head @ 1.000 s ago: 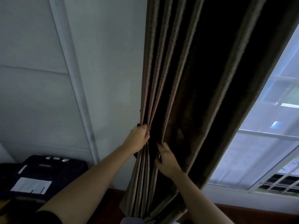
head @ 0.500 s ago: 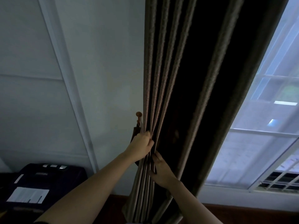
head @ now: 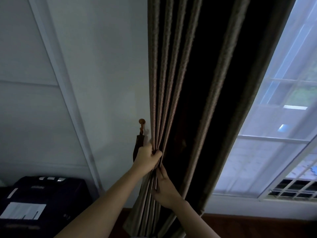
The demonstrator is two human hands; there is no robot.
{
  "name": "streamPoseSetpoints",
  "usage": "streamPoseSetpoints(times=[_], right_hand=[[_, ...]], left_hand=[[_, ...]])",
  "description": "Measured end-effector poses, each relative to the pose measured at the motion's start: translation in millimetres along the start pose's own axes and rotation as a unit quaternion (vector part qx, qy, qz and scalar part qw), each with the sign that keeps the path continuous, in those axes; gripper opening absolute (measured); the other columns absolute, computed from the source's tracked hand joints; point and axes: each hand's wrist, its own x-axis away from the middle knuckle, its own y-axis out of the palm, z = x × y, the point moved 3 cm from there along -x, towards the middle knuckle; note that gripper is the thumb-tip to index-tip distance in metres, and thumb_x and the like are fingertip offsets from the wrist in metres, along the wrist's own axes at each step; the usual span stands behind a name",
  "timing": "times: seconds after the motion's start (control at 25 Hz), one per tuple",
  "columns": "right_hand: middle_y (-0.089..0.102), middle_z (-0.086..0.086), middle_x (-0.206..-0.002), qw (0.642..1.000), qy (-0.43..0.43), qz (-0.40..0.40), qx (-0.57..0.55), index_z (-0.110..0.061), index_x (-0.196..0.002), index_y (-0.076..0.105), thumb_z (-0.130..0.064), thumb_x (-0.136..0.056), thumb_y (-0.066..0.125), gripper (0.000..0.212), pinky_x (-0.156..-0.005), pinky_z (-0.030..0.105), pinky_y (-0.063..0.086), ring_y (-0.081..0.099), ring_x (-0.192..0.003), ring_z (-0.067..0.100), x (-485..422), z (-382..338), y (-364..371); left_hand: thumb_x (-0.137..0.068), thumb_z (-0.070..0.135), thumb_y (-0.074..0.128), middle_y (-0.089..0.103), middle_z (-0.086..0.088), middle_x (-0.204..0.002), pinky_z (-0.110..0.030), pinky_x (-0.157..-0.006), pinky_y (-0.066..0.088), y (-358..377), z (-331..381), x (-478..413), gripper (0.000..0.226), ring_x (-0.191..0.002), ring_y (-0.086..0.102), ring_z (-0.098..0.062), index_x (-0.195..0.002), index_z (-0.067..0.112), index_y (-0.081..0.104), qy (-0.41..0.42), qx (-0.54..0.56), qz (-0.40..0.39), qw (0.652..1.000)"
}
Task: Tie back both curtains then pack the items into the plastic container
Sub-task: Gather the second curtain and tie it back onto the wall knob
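Item one: the curtain, dark brown and pleated, hangs full height through the middle of the view, its folds drawn together at the level of my hands.

Item two: my left grip is closed round the gathered pleats at the curtain's left edge, fingers curled over the bunch.

Item three: my right grip sits on the curtain just below the left one, on the same pleats. The thumb is on the near side and one finger lies up along a fold. The rest are tucked behind the cloth (their ends hidden), so it holds the fabric.

Item four: just left of the curtain, a round-headed wooden hook stands out from the wall. A dark tieback strap hangs from it, its lower end passing behind my left grip.

Item five: right of the curtain, a window shows daylight. Well left of the curtain and low down sits a dark case bearing a white label.
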Motion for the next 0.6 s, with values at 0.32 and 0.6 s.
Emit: streamPoseSetpoints(times=[0.32,0.6], right_hand=[[0.036,0.002,-0.148,0.974,-0.037,0.166,0.148,-0.020,-0.123,0.055,-0.015,-0.078,0.057,0.045,-0.113,0.048,0.028,0.023,-0.140,0.017,13,-17,-33],[0.023,0.018,-0.152,0.853,-0.022,0.496,-0.160,-0.007,-0.142,0.019,-0.010,-0.080,0.068,0.080,-0.110,0.023,0.031,0.029,-0.137,0.007,-16,-39,-128]], left_hand=[[-0.090,0.017,0.057,0.058,-0.012,-0.071,-0.040,-0.069,0.054,-9,16,-22,0.019,-0.071,0.063,-0.031,-0.077,0.002,0.055,0.019,-0.192,-0.031,0.981],[-0.091,0.014,0.052,0.062,-0.012,-0.121,-0.020,-0.084,0.041,-56,-4,-24,0.033,-0.106,0.060,-0.024,-0.122,0.007,0.058,-0.071,-0.070,-0.046,0.994]])
